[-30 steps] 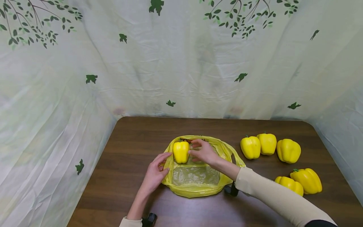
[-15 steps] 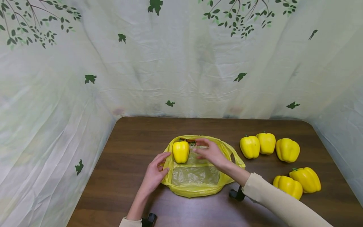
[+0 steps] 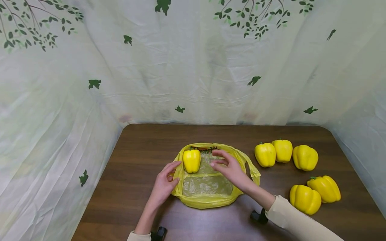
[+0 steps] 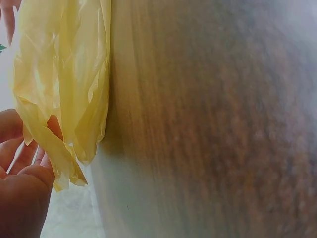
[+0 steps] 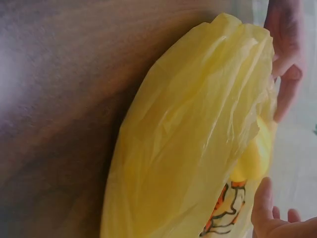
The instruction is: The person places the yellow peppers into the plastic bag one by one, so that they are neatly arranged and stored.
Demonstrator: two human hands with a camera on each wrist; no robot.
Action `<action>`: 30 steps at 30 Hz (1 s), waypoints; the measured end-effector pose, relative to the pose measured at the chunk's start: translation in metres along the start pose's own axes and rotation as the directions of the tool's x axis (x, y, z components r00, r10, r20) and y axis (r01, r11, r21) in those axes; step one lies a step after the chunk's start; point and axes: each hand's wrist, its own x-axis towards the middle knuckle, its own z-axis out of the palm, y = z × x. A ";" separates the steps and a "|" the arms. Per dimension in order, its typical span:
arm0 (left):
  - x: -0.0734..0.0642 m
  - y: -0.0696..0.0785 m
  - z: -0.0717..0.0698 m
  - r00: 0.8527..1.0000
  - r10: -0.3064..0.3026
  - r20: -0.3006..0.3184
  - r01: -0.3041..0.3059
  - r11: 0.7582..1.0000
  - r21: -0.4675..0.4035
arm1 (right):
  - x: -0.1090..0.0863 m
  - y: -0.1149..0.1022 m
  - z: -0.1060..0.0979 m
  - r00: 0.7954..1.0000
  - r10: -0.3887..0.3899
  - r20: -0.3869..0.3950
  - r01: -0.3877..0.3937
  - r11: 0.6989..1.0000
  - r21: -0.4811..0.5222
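A yellow plastic bag (image 3: 208,202) lies with its mouth spread wide on the table. One yellow bell pepper (image 3: 191,161) stands inside it at the left, partly visible past the rim in the right wrist view. My left hand (image 3: 164,184) holds the bag's left edge; in the left wrist view, the thumb and fingers (image 4: 22,153) are around a strip of it. Over the right part of the bag's mouth, my right hand (image 3: 230,169) has its fingers spread, apart from the pepper and holding nothing.
Three yellow peppers (image 3: 283,150) stand together at the back right of the brown table (image 3: 135,144). Two more peppers (image 3: 305,199) sit nearer, beside the right sleeve (image 3: 292,212). A pale leaf-print curtain (image 3: 193,67) closes off the back and sides.
My right hand has moved right, away from the pepper in the bag. The left hand stays at the bag's left edge, and the pepper stays upright.
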 end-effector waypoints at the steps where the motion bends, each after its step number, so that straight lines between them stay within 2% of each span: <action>1: 0.000 0.000 0.000 1.000 0.001 0.000 -0.001 1.000 0.000 | -0.003 0.000 -0.001 1.000 -0.004 -0.008 0.004 1.000 0.000; 9: 0.002 -0.001 0.001 1.000 -0.013 -0.004 0.013 1.000 -0.001 | -0.024 -0.001 -0.008 0.995 -0.034 -0.094 0.033 0.999 -0.018; 14: 0.002 0.000 0.002 1.000 -0.022 -0.008 0.022 1.000 0.009 | -0.034 0.004 -0.008 0.993 -0.039 -0.108 0.040 0.999 0.008; 20: 0.002 0.001 0.002 1.000 -0.028 -0.006 0.028 1.000 0.010 | -0.046 0.009 -0.008 0.991 -0.056 -0.126 0.052 0.998 -0.030; 30: 0.003 0.002 0.002 0.999 -0.036 -0.006 0.036 0.999 0.013 | -0.067 0.020 -0.011 0.983 -0.075 -0.170 0.070 0.997 -0.036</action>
